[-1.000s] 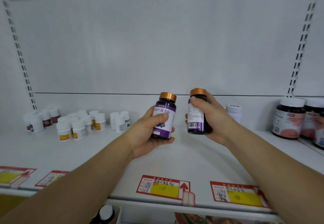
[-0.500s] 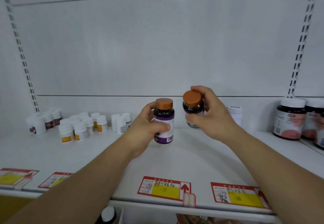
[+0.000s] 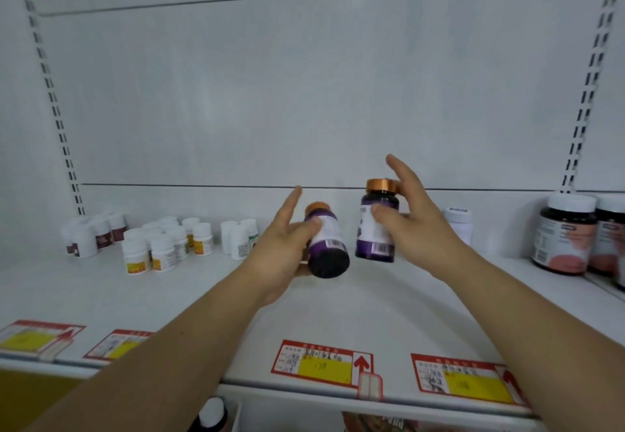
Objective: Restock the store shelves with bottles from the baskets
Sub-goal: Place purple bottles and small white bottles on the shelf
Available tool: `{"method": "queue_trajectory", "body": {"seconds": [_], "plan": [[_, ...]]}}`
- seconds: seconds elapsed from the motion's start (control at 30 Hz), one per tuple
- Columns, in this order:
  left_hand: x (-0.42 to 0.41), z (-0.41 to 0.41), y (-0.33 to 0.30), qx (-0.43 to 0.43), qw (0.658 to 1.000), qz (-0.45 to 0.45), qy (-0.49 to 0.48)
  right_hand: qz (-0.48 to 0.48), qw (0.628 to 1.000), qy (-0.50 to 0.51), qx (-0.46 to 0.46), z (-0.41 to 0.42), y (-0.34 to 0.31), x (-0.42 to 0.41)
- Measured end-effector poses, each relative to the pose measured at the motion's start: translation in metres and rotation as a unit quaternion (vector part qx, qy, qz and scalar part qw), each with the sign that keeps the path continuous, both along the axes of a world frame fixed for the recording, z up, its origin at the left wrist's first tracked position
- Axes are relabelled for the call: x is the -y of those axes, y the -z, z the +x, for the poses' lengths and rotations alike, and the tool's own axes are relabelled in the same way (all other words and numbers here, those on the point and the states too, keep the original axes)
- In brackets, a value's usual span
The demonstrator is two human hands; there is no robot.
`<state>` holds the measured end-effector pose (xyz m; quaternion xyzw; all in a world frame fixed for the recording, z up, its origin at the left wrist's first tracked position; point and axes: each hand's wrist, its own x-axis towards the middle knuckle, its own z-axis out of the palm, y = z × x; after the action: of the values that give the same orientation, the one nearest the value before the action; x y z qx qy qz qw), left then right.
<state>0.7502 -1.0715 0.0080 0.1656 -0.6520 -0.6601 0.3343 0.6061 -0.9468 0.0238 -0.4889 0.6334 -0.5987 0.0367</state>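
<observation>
While half-splayed, fingers (image 3: pixel 378 212) on btls (image 3: pixel 376 228).

Both forearms are reaching forward side by side. The left hand (image 3: pixel 287 249) is gripping with thumb curled, index finger extended. The right hand (image 3: pixel 414 225) is clasping, fingers splaying upward.

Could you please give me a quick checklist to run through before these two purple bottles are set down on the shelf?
1. Left bottle upright: not ok, it is tilted with its base toward the camera.
2. Right bottle upright: ok, nearly vertical, copper cap on top.
3. Left hand grip: not ok, fingers are spread and only the thumb and palm appear to hold it.
4. Right hand grip: cannot tell, thumb presses the label, fingers lifted by the cap.
5. Bare shelf under both bottles: ok.
6. Room to the white bottle behind the right hand: cannot tell.
</observation>
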Motion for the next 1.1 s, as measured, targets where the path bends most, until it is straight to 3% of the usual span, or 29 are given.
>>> {"method": "queue_trajectory", "body": {"seconds": [0.17, 0.3, 0.37, 0.53, 0.87, 1.1], "plan": [[0.003, -0.002, 0.001, 0.014, 0.995, 0.100, 0.022, 0.061, 0.979, 0.018, 0.195, -0.002, 0.001, 0.008], [0.006, -0.004, 0.002, 0.016, 0.997, 0.080, 0.008, 0.036, 0.969, 0.017, 0.244, -0.006, 0.004, 0.012], [0.008, -0.005, 0.005, 0.031, 0.999, 0.023, -0.014, 0.018, 0.976, 0.035, 0.213, -0.011, 0.008, 0.014], [0.013, -0.009, 0.014, 0.077, 0.985, -0.136, -0.066, 0.062, 0.995, 0.084, -0.004, -0.019, 0.019, 0.017], [0.024, -0.029, 0.004, 0.206, 0.941, -0.263, -0.058, 0.173, 0.964, 0.125, -0.156, -0.032, 0.029, 0.037], [0.022, -0.053, 0.003, 0.263, 0.906, -0.320, -0.089, 0.196, 0.956, 0.138, -0.169, -0.032, 0.039, 0.041]]}}
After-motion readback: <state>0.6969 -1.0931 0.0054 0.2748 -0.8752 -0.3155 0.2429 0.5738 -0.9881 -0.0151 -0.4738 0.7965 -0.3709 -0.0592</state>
